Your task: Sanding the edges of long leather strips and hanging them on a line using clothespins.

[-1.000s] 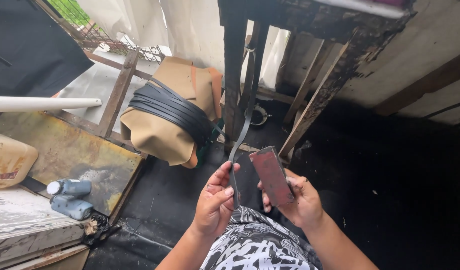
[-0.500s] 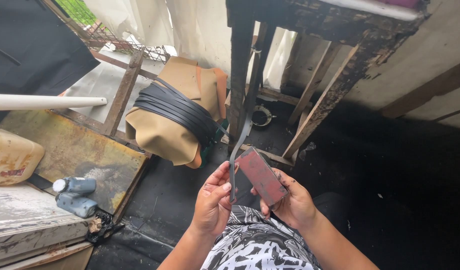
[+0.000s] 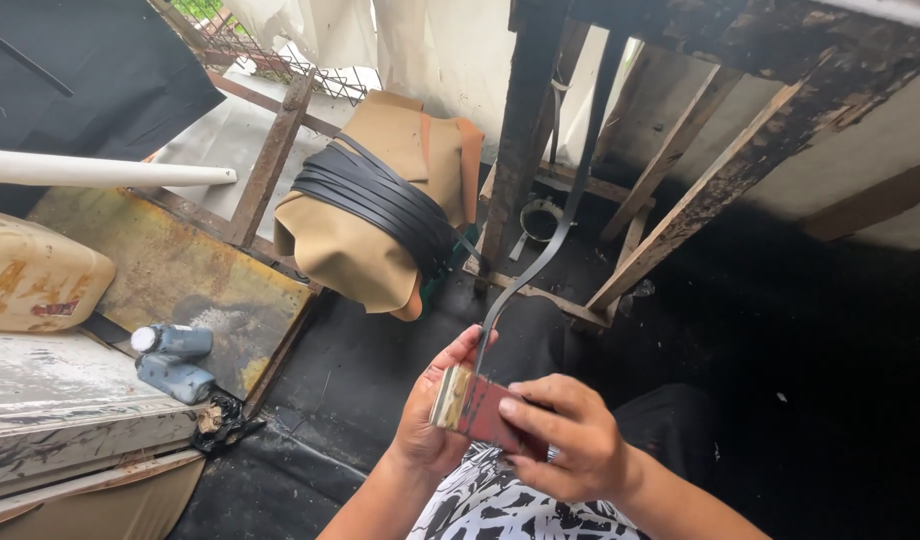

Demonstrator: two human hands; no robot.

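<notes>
Both hands are gripping a flat reddish block (image 3: 485,410) with a pale metal end, held low over the lap: the left hand (image 3: 432,420) is cupping its near end while the right hand (image 3: 570,440) is pinching it from above, and 1 long dark strap (image 3: 565,215) is running from the block up toward the charred wooden frame (image 3: 740,170). Judging by this, the strap is only being worked at its lower end, with most of its length untouched, while the bundle of black straps (image 3: 380,205) is lying on tan sheets (image 3: 340,255) well apart.

Right hand (image 3: 570,440) hides most of the red block (image 3: 485,412).
</notes>
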